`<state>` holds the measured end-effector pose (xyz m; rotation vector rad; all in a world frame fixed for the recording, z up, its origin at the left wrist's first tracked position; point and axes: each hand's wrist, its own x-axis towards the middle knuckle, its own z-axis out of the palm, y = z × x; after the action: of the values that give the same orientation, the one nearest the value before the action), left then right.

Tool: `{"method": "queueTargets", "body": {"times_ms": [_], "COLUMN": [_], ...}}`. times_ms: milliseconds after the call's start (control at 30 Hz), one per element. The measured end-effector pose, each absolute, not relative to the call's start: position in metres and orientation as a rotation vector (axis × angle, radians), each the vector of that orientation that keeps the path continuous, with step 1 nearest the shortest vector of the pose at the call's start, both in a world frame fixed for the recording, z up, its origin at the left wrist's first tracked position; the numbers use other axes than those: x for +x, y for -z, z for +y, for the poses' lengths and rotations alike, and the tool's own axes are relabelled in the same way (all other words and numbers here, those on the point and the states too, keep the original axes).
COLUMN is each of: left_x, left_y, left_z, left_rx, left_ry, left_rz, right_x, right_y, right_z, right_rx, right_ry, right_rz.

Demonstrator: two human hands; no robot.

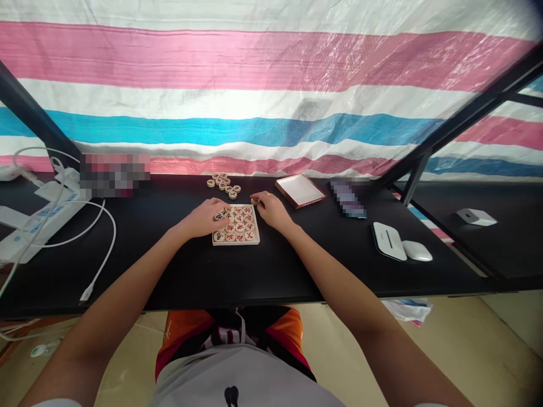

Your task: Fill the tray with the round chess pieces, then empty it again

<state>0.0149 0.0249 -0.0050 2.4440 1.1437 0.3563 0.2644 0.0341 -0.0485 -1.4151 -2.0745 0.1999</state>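
A small wooden tray (236, 241) lies on the black table, filled with round wooden game pieces marked in red and black. My left hand (206, 217) rests on the tray's left edge, fingers curled over a piece at the upper left. My right hand (269, 209) sits just right of the tray, pinching one round piece (254, 200) at the tray's upper right corner. A loose pile of pieces (223, 183) lies on the table beyond the tray. The tray's lid (300, 190), red-rimmed with a white inside, lies open side up to the right.
A white power strip (38, 220) with white cables (102, 249) lies at the left. Two white devices (388, 240) (417, 250) sit at the right, a white box (475, 216) on the neighbouring table. A striped tarp (271, 85) hangs behind. The table's front edge runs near my lap.
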Motion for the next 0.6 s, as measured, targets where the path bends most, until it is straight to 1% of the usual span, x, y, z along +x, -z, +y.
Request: {"method": "queueTargets", "body": {"times_ms": [333, 467, 600], "left_x": [0.006, 0.005, 0.002], "left_y": [0.001, 0.003, 0.004], "left_z": [0.029, 0.032, 0.036], "left_rx": [2.415, 2.345, 2.243], "left_ry": [-0.269, -0.334, -0.432], "left_rz": [1.040, 1.019, 1.094], "right_x": [0.265, 0.259, 0.243], "right_y": [0.043, 0.022, 0.004], "right_z": [0.032, 0.015, -0.010], "right_rx": [-1.414, -1.193, -0.947], "right_ry": [-0.205, -0.225, -0.371], "right_rz": [-1.967, -1.978, -2.298]}}
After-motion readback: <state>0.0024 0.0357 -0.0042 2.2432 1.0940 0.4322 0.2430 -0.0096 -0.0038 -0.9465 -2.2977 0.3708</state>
